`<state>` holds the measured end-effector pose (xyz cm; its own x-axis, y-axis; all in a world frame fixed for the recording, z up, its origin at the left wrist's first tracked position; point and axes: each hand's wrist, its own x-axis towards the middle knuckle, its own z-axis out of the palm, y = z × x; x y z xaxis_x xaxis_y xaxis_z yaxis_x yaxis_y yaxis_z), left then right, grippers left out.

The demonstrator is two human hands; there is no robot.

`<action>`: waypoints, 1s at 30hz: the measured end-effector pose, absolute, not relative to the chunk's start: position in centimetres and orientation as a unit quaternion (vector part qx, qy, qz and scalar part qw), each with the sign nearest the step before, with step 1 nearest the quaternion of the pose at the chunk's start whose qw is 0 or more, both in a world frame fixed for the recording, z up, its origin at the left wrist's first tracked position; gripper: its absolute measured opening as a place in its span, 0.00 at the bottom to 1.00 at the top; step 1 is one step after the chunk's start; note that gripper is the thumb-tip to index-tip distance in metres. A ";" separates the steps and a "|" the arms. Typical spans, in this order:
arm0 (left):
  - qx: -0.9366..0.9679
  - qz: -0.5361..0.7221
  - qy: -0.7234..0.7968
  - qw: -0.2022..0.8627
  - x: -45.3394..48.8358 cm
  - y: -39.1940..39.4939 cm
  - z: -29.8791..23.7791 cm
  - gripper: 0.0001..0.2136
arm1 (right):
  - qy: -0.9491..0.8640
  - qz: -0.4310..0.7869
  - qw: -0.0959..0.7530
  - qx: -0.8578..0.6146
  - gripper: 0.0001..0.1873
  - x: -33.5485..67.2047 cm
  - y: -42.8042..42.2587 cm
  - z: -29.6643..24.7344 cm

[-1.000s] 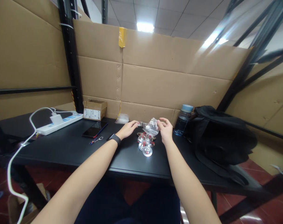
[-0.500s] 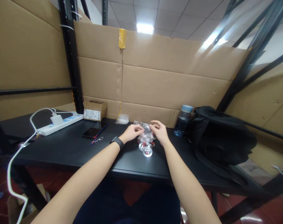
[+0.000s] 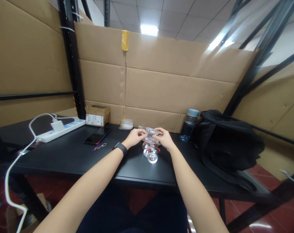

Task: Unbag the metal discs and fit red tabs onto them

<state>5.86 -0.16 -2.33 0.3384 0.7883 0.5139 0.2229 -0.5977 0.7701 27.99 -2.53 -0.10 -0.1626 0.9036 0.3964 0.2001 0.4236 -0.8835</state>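
Note:
Both my hands are raised over the middle of the black table (image 3: 71, 155). My left hand (image 3: 135, 137) and my right hand (image 3: 162, 138) each pinch an end of a small clear plastic bag (image 3: 149, 130) held between them. Just below the bag lies a small pile of round clear discs with red centres (image 3: 152, 152). One disc (image 3: 152, 158) sits nearest to me. A black watch (image 3: 120, 147) is on my left wrist.
A black phone (image 3: 96, 136), a pen and a key ring (image 3: 99, 147) lie left of my hands. A white power strip (image 3: 62, 128) and a small cardboard box (image 3: 97, 115) stand at the back left. A blue-capped bottle (image 3: 190, 125) and a black bag (image 3: 230, 142) sit to the right. Cardboard walls surround the table.
My right hand brought the clear bag down and leftward. My left hand rose from the table and took hold of the bag's other end. The hands are now close together.

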 end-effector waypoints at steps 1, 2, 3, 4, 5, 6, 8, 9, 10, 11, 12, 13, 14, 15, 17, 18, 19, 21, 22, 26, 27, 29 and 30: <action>0.760 0.469 0.334 0.301 5.9 -0.2 -2.3 0.12 | -0.675 0.348 0.508 -0.407 0.26 28.0 -2.5 -0.1; 0.759 0.470 0.335 0.301 5.9 -0.1 -2.3 0.12 | -0.672 0.347 0.514 -0.406 0.26 28.1 -2.5 0.0; 0.759 0.470 0.335 0.302 5.9 -0.1 -2.4 0.12 | -0.668 0.348 0.519 -0.404 0.26 28.1 -2.5 0.0; 0.759 0.470 0.335 0.302 5.9 0.0 -2.4 0.12 | -0.665 0.350 0.523 -0.403 0.26 28.1 -2.5 0.1; 0.758 0.471 0.334 0.302 5.9 0.0 -2.4 0.13 | -0.663 0.350 0.526 -0.401 0.26 28.2 -2.5 0.1; 0.757 0.473 0.334 0.303 5.9 0.1 -2.5 0.13 | -0.661 0.352 0.529 -0.400 0.26 28.2 -2.5 0.1; 0.754 0.476 0.334 0.305 5.9 0.1 -2.6 0.13 | -0.659 0.354 0.531 -0.398 0.26 28.3 -2.4 0.0; 0.751 0.480 0.336 0.304 5.9 0.2 -2.6 0.12 | -0.658 0.354 0.532 -0.398 0.26 28.4 -2.3 0.0; 0.747 0.486 0.341 0.300 5.9 0.2 -2.6 0.12 | -0.659 0.355 0.530 -0.399 0.26 28.5 -2.3 -0.1; 0.743 0.493 0.346 0.292 5.9 0.3 -2.6 0.12 | -0.660 0.357 0.526 -0.400 0.26 28.5 -2.2 -0.1; 0.740 0.499 0.350 0.284 5.9 0.4 -2.6 0.11 | -0.663 0.358 0.520 -0.402 0.26 28.5 -2.1 -0.2; 0.737 0.505 0.355 0.276 5.8 0.4 -2.6 0.11 | -0.667 0.360 0.512 -0.404 0.26 28.6 -2.1 -0.2; 0.735 0.508 0.357 0.272 5.8 0.5 -2.6 0.11 | -0.671 0.361 0.505 -0.406 0.26 28.6 -2.1 -0.3; 0.734 0.509 0.358 0.270 5.7 0.6 -2.6 0.11 | -0.675 0.361 0.499 -0.407 0.26 28.6 -2.0 -0.3; 0.733 0.509 0.360 0.274 5.6 0.6 -2.6 0.11 | -0.680 0.358 0.493 -0.407 0.26 28.6 -2.0 -0.4; 0.731 0.510 0.359 0.276 5.6 0.6 -2.6 0.12 | -0.681 0.355 0.493 -0.409 0.26 28.6 -2.0 -0.4; 0.730 0.511 0.358 0.280 5.6 0.6 -2.5 0.12 | -0.682 0.352 0.492 -0.411 0.26 28.7 -1.9 -0.4; 0.728 0.513 0.351 0.289 5.7 0.5 -2.5 0.12 | -0.686 0.345 0.486 -0.417 0.26 28.7 -1.9 -0.5; 0.727 0.514 0.347 0.294 5.7 0.4 -2.4 0.12 | -0.689 0.341 0.483 -0.420 0.26 28.7 -1.8 -0.5; 0.723 0.518 0.335 0.310 5.8 0.4 -2.4 0.12 | -0.694 0.334 0.475 -0.426 0.26 28.8 -1.7 -0.6; 0.722 0.520 0.332 0.313 5.8 0.4 -2.4 0.12 | -0.693 0.335 0.473 -0.428 0.26 28.8 -1.7 -0.7; 0.719 0.525 0.326 0.320 5.8 0.5 -2.4 0.12 | -0.692 0.343 0.468 -0.430 0.26 28.8 -1.7 -0.7; 0.717 0.526 0.323 0.324 5.8 0.5 -2.4 0.12 | -0.691 0.346 0.468 -0.429 0.26 28.8 -1.7 -0.7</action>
